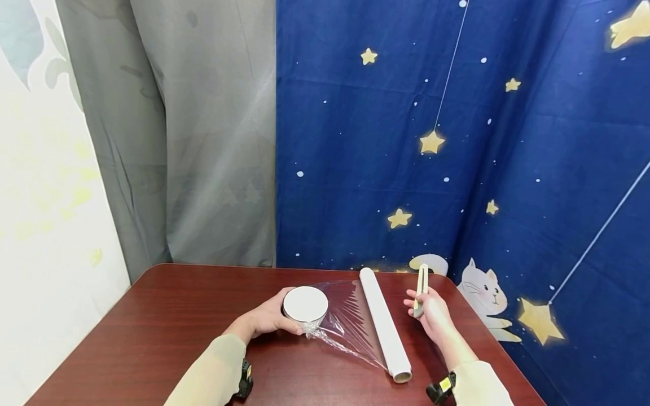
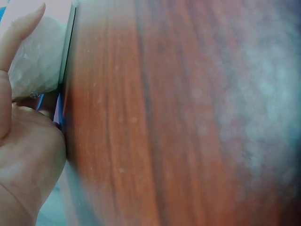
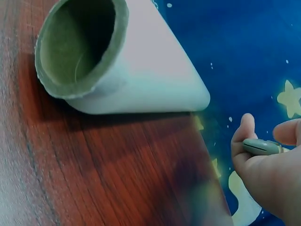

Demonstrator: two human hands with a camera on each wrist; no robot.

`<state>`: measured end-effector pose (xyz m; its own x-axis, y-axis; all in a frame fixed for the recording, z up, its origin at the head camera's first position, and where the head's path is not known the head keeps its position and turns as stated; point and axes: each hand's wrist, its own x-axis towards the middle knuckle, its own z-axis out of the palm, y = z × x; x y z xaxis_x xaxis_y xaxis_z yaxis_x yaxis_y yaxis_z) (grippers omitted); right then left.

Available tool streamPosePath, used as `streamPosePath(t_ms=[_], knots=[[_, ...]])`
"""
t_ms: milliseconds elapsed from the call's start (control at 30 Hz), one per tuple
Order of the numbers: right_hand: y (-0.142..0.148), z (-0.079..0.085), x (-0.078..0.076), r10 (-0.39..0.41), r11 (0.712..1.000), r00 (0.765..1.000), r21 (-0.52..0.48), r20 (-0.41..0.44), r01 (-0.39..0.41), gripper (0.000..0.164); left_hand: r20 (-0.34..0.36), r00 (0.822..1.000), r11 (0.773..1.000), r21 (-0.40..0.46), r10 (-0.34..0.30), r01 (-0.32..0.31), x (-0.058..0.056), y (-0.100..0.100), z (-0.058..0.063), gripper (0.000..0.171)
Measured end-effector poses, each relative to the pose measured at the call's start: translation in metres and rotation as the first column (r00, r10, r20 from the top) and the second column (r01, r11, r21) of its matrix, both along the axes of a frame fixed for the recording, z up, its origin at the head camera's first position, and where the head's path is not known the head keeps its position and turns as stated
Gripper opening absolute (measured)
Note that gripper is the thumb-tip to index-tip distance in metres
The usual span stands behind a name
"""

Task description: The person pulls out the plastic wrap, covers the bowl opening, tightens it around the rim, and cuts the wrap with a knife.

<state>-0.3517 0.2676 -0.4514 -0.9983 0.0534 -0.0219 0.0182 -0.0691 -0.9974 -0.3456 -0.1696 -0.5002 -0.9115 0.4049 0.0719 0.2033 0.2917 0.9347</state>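
Observation:
A white round container (image 1: 306,303) stands on the table with clear cling film over it, bunched at its near right side. My left hand (image 1: 266,317) grips this container from the left, thumb at the front; in the left wrist view, film wrinkles show on its side (image 2: 37,61). From there the stretched film (image 1: 350,324) runs right to a long white cling film roll (image 1: 384,327), lying lengthwise. To the right of the roll, my right hand (image 1: 435,316) holds a pale utility knife (image 1: 422,287) above the table, pointing away. Whether its blade is out cannot be seen.
The dark red wooden table (image 1: 193,316) ends just beyond the roll's far end. Behind it hang a grey curtain (image 1: 218,141) and a blue starry curtain (image 1: 355,141). The roll's hollow near end (image 3: 77,47) faces the right wrist camera.

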Motion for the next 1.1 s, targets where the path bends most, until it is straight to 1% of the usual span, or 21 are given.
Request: streamPosePath(t_ms=[100,300,467,567,633,733,867,967,1100], knots=[[-0.006,0.0,0.001,-0.001,1.0,1.0,0.031,-0.031,0.002,0.062,-0.003,1.0,1.0,0.002,0.002,-0.002,0.0,0.0,0.0,0.109],[-0.012,-0.006,0.002,-0.009,0.993,0.997,0.117,-0.076,0.018,0.046,-0.004,1.0,1.0,0.003,0.005,-0.005,0.0,0.0,0.0,0.109],[-0.013,-0.008,0.002,-0.016,0.996,0.996,0.091,-0.09,0.024,0.042,-0.004,1.0,1.0,-0.001,0.004,-0.004,-0.001,0.001,0.001,0.108],[-0.014,-0.006,0.001,-0.043,0.997,0.996,0.065,-0.079,0.048,0.035,-0.003,1.0,1.0,-0.004,0.001,-0.001,-0.002,0.001,0.001,0.108],[-0.014,-0.005,0.0,-0.063,0.995,0.995,0.073,-0.076,0.069,0.034,-0.003,1.0,1.0,-0.008,0.004,-0.004,-0.003,0.001,0.001,0.108],[-0.015,-0.002,0.0,-0.072,0.987,0.993,0.135,-0.096,0.085,0.035,0.003,1.0,1.0,-0.012,0.009,-0.009,-0.004,0.0,0.001,0.109],[-0.017,-0.002,0.002,-0.074,0.96,0.986,0.256,-0.153,0.112,0.035,0.017,1.0,1.0,-0.017,0.016,-0.016,-0.006,-0.002,-0.001,0.109],[-0.019,-0.004,0.002,-0.076,0.952,0.982,0.281,-0.176,0.124,0.034,0.018,1.0,1.0,-0.02,0.015,-0.015,-0.008,-0.002,-0.001,0.11],[-0.02,-0.006,0.001,-0.1,0.953,0.982,0.27,-0.158,0.141,0.033,0.017,1.0,1.0,-0.023,0.014,-0.014,-0.008,-0.002,0.0,0.11]])
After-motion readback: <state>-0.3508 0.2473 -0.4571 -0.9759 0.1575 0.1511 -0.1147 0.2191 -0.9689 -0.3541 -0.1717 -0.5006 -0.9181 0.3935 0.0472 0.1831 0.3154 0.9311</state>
